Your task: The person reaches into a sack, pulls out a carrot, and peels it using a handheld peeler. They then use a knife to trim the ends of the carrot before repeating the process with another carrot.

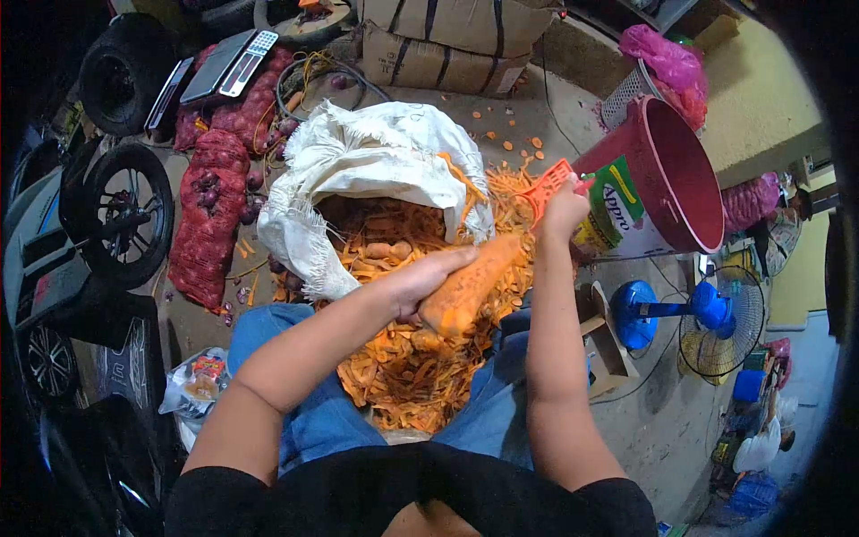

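A large, partly peeled carrot lies slanted in my left hand, whose fingers wrap round its thick near end. In my right hand is an orange-red plastic peeler, close to the carrot's far tip; its blade is hard to make out. Below both hands, a heap of orange peelings spreads between my knees. Just beyond stands an open white woven sack with its mouth rolled back. More carrots show inside it, and strips of peel hang on its rim.
A red bucket leans at the right, near my right hand. Red net bags of onions lie at the left under a scale. Cardboard boxes stand behind. A fan is at the right, a motorcycle wheel at the left.
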The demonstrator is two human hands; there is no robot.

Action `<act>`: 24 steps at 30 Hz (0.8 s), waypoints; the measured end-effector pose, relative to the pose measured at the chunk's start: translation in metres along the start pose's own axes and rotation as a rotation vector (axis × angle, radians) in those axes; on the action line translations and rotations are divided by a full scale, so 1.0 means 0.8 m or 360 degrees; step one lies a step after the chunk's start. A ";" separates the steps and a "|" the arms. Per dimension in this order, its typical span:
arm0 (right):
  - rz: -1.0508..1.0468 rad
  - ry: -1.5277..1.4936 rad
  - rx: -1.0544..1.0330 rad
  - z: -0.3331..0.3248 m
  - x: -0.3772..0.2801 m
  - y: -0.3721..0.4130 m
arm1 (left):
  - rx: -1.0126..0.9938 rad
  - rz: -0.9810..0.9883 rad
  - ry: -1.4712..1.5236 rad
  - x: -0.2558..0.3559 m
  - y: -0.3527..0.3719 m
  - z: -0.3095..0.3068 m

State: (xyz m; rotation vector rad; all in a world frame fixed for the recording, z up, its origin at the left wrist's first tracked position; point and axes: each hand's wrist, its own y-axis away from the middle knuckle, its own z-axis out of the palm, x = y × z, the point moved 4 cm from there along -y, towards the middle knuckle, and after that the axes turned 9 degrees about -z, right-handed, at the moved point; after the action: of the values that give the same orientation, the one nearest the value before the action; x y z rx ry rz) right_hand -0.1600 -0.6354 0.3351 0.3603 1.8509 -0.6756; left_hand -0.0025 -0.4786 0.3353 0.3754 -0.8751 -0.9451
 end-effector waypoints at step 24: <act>0.0047 -0.0939 -0.0614 0.024 -0.087 0.097 | -0.0070 0.0356 0.0573 0.049 0.005 -0.054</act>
State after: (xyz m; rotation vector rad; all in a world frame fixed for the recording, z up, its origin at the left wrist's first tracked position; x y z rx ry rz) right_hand -0.0773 -0.5807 0.3729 -0.0663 1.3613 -0.3386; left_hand 0.0449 -0.5119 0.3306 0.3861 -0.5527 -0.6620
